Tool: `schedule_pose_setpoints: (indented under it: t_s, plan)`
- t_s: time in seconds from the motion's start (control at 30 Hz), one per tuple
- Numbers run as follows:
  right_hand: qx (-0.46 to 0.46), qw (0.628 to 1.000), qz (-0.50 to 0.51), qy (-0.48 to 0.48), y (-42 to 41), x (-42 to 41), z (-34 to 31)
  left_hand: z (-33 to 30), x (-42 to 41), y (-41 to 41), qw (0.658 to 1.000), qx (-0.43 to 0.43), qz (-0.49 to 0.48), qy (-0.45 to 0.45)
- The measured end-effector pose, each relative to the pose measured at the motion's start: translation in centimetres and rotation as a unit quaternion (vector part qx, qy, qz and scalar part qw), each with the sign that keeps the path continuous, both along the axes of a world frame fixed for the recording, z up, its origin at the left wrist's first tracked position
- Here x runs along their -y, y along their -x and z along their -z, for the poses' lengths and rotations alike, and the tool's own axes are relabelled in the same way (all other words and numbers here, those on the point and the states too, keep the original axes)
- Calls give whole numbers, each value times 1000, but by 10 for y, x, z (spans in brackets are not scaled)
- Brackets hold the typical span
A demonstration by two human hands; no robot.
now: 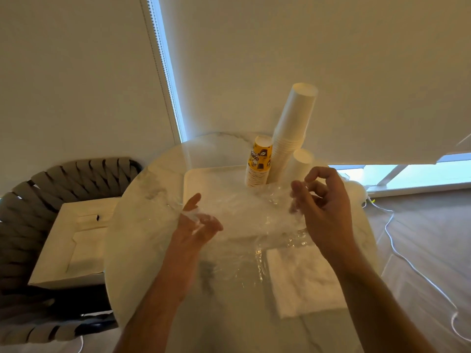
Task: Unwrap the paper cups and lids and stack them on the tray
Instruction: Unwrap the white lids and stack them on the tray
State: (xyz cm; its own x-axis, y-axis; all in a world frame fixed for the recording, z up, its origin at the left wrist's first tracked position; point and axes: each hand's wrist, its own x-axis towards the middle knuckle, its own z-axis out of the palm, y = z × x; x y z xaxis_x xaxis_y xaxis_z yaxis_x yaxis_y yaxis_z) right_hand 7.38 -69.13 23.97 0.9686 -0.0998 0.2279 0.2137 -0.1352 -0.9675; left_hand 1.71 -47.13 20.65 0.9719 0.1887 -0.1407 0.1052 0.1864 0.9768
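Observation:
A white tray (201, 179) lies on the round marble table (142, 225). On its far side stand a tall stack of white paper cups (293, 131), a shorter stack of yellow printed cups (258, 161) and a low white stack (300, 161), all upside down. Clear plastic wrap (244, 215) is stretched between my hands over the tray's near part. My left hand (198, 222) holds the wrap's left end, fingers blurred. My right hand (321, 200) pinches the wrap's right end with curled fingers. No lids can be made out.
A white folded napkin or cloth (305, 278) lies on the table at the near right. A cardboard box (74, 243) sits on a woven grey chair (28, 207) at the left. White cables (407, 263) run over the wooden floor on the right.

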Motion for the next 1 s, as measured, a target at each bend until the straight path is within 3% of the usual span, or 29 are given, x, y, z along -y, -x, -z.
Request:
schedule_pose_setpoints:
  t_s: [0.17,0.27,0.57,1.0]
  plan:
    - [-20,999,-45,-21,2,24,-1,-5,15,-5,999,22,18,-23]
    - [-60,988,-125,-68,6,36,-2,-10,23,-8,1000,13,-18,21]
    - [-105,973,-203,-29,4,79,-4,-17,25,-11,996,22,-15,89]
    - [-106,955,-275,25,3,119,-11,-19,29,-4,997,36,-4,71]
